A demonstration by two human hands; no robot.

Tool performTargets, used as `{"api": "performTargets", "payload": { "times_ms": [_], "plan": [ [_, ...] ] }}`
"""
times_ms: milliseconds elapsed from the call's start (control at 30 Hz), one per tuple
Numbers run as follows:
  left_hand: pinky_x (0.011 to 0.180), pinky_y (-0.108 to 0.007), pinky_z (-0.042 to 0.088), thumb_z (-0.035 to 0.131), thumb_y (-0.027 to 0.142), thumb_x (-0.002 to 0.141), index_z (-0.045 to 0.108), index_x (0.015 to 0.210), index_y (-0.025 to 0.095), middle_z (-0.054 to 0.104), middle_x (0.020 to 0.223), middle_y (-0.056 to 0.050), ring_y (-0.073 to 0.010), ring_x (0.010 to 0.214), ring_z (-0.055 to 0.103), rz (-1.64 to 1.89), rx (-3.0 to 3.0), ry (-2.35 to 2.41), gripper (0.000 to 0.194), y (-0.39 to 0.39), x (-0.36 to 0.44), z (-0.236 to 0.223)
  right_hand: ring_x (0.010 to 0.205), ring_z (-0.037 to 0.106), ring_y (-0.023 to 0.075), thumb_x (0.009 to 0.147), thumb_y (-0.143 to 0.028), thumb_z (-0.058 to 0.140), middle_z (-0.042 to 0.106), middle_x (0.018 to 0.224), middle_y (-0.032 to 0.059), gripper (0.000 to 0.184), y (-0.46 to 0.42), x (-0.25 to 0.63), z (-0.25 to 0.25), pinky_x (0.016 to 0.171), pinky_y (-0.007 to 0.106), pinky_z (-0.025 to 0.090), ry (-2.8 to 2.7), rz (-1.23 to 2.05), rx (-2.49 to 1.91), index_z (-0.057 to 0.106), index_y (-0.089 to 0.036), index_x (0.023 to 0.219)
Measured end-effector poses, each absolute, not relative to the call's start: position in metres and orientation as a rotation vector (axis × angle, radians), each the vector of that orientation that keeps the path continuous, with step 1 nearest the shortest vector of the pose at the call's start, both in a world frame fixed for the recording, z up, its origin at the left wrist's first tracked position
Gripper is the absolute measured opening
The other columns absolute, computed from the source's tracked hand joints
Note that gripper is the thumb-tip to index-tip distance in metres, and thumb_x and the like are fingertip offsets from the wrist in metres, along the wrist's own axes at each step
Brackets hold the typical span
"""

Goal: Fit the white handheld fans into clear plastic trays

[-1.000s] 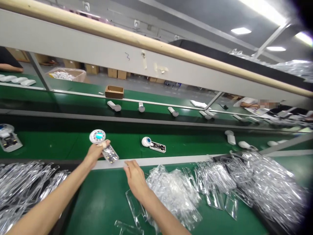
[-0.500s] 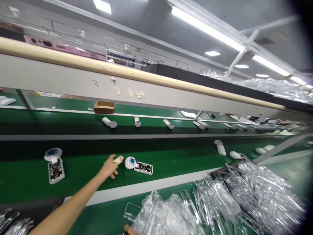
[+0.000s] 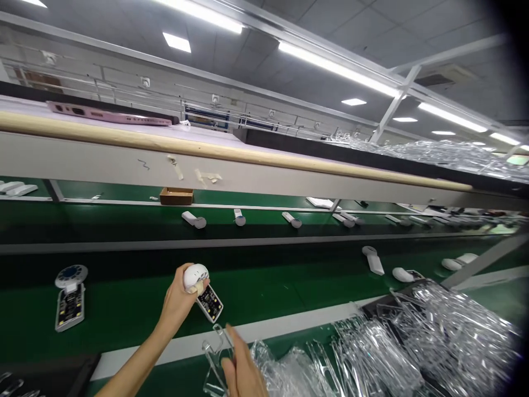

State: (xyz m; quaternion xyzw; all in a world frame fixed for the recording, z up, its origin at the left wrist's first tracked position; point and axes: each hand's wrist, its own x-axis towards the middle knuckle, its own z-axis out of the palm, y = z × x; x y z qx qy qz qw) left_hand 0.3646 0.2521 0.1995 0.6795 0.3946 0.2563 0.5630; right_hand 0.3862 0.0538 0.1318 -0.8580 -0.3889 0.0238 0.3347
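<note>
Left hand (image 3: 177, 302): fingers wrapped round a white round-head device (image 3: 195, 277), its circuit board (image 3: 210, 303) angled down, just inside the near edge of the green conveyor belt (image 3: 132, 298). Right hand (image 3: 242, 369): fingers closed on a clear plastic blister tray (image 3: 215, 358) by the white edge strip (image 3: 144, 352). Open belt left to a second device (image 3: 71, 298); blister tray pile (image 3: 372, 353) near right.

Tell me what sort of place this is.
Probably an electronics factory assembly line: a long green conveyor belt carries small white devices with bare circuit boards, beside heaps of clear plastic packaging.
</note>
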Motion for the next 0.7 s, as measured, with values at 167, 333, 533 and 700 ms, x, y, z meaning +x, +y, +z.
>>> {"api": "performTargets", "payload": {
  "times_ms": [167, 333, 533, 700],
  "plan": [
    [0.062, -0.03, 0.044, 0.07, 0.06, 0.055, 0.053, 0.106, 0.021, 0.063, 0.091, -0.007, -0.0247, 0.08, 0.058, 0.633, 1.46, 0.913, 0.066, 0.238, 0.322, 0.234, 0.06, 0.062, 0.0224, 0.09, -0.035, 0.037, 0.057, 0.095, 0.0076, 0.052, 0.088, 0.378, 0.163, 0.047, 0.029, 0.045, -1.042, 0.013, -2.278, 0.023, -0.036, 0.14],
    [0.064, -0.031, 0.046, 0.069, 0.059, 0.057, 0.056, 0.1, 0.02, 0.065, 0.088, -0.007, -0.0241, 0.081, 0.06, 0.594, 1.246, 0.931, 0.06, 0.229, 0.297, 0.244, 0.064, 0.058, 0.0214, 0.086, -0.026, 0.039, 0.048, 0.091, 0.0066, 0.06, 0.104, 0.357, 0.167, 0.047, 0.03, 0.047, -1.163, 0.006, -2.239, 0.019, -0.032, 0.142],
    [0.059, -0.03, 0.044, 0.07, 0.06, 0.053, 0.055, 0.098, 0.02, 0.064, 0.083, -0.006, -0.0224, 0.073, 0.059, 0.593, 1.256, 0.967, 0.062, 0.225, 0.283, 0.241, 0.08, 0.057, 0.0282, 0.084, -0.021, 0.042, 0.049, 0.093, 0.0098, 0.059, 0.107, 0.334, 0.16, 0.053, 0.035, 0.05, -1.127, -0.082, -2.249, 0.027, -0.03, 0.14],
    [0.059, -0.029, 0.045, 0.072, 0.057, 0.053, 0.052, 0.1, 0.02, 0.062, 0.086, -0.005, -0.0213, 0.075, 0.057, 0.692, 1.268, 0.937, 0.063, 0.22, 0.285, 0.237, 0.101, 0.055, 0.0365, 0.083, -0.02, 0.046, 0.054, 0.113, 0.012, 0.073, 0.108, 0.336, 0.144, 0.076, 0.053, 0.048, -1.146, -0.209, -2.205, 0.008, -0.041, 0.142]
  ]
}}
